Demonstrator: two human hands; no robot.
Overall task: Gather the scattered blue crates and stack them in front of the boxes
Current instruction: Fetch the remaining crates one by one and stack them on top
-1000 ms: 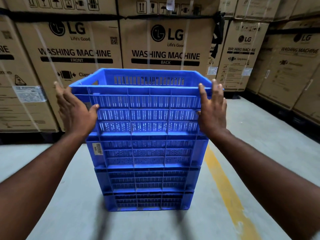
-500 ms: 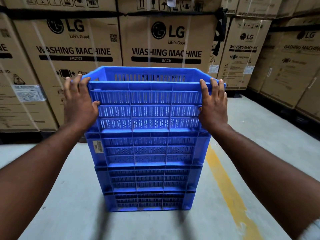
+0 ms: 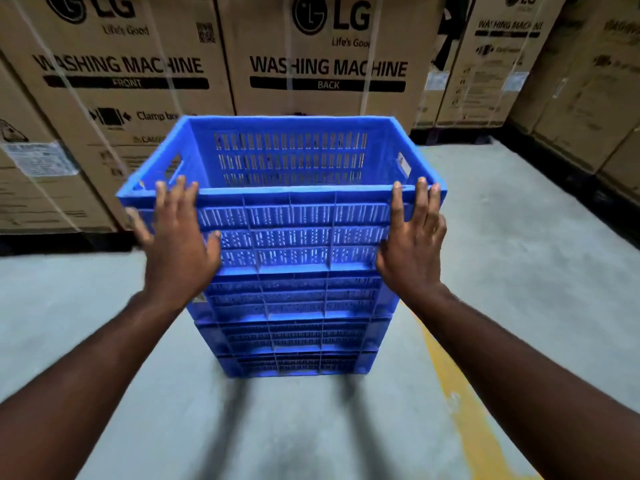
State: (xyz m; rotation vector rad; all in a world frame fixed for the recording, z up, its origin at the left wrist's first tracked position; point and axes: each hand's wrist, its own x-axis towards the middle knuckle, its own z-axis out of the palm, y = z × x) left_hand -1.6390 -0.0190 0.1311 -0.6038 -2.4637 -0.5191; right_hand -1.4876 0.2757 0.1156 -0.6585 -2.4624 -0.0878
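Note:
A stack of several nested blue slatted crates (image 3: pixel 294 334) stands on the grey concrete floor in front of the washing machine boxes (image 3: pixel 325 67). The top crate (image 3: pixel 291 233) sits highest, and its empty inside shows. My left hand (image 3: pixel 180 244) lies flat on the left end of its near wall, fingers spread and reaching up to the rim. My right hand (image 3: pixel 414 244) rests the same way on the right end. Neither hand curls around anything.
Tall cardboard boxes line the back and run along the right side (image 3: pixel 588 98). A worn yellow line (image 3: pixel 464 410) is painted on the floor to the right of the stack. Bare concrete (image 3: pixel 69 323) lies on both sides of the crates.
My hands shifted from the top crate's side edges onto its near wall below the rim. The view has tipped down and closer, so the crate's inside now shows.

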